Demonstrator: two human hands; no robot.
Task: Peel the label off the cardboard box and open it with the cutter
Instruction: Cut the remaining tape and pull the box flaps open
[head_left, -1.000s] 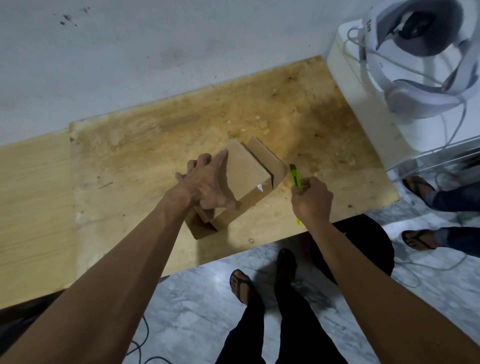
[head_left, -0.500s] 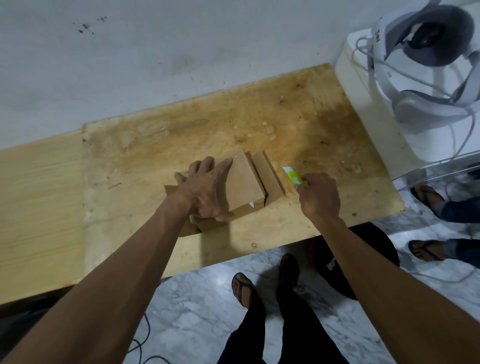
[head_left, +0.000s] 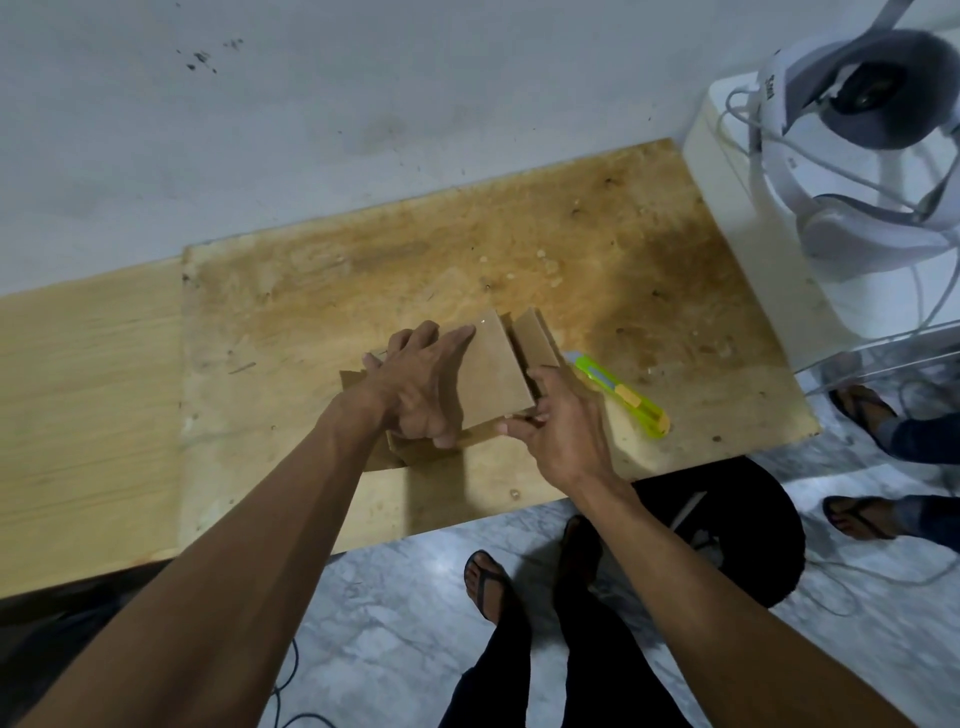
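A small brown cardboard box (head_left: 493, 374) stands on the worn wooden table (head_left: 597, 280), its flaps partly raised on the right side. My left hand (head_left: 415, 384) lies over the box's top flap with the fingers stretched out and the thumb against the near side. My right hand (head_left: 566, 426) is at the box's near right corner, fingertips curled onto the flap's edge and thumb at the front. The yellow-green cutter (head_left: 623, 397) lies on the table just right of the box, held by neither hand. I see no label on the visible faces.
A white headset with cables (head_left: 857, 156) sits on a white unit at the table's right end. A black round stool (head_left: 737, 540) stands below the table's front edge. Another person's sandalled feet (head_left: 862, 410) are on the marble floor at right.
My right hand put the cutter down on the table and moved left to the box's corner. My left hand stayed on top of the box.
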